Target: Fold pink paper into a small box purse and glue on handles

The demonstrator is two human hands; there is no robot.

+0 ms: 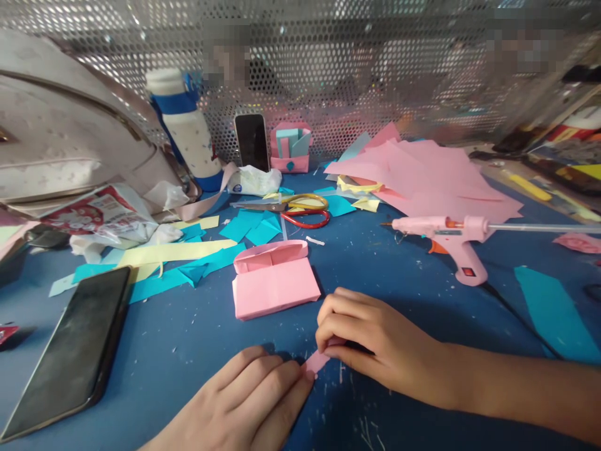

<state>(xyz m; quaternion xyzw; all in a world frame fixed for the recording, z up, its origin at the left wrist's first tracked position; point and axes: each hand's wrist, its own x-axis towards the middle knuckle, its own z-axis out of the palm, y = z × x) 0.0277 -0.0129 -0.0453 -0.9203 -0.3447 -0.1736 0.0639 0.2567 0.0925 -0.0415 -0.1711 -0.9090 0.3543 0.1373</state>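
A short pink paper strip (317,361) lies between my two hands, just above the blue table. My left hand (256,394) presses its lower left end with the fingers held together. At the strip's upper right end, my right hand (366,341) pinches it between thumb and curled fingers, which hide that end. Beyond my hands sits a folded pink paper box (277,288) with a looped band along its back edge. Neither hand touches the box.
Scissors (305,207) lie behind the box among blue and yellow scraps. A pink glue gun (451,235) rests at the right, near stacked pink paper (422,172). A phone (70,351) lies at the left. A bottle (185,128) and bag (70,119) stand at the back left.
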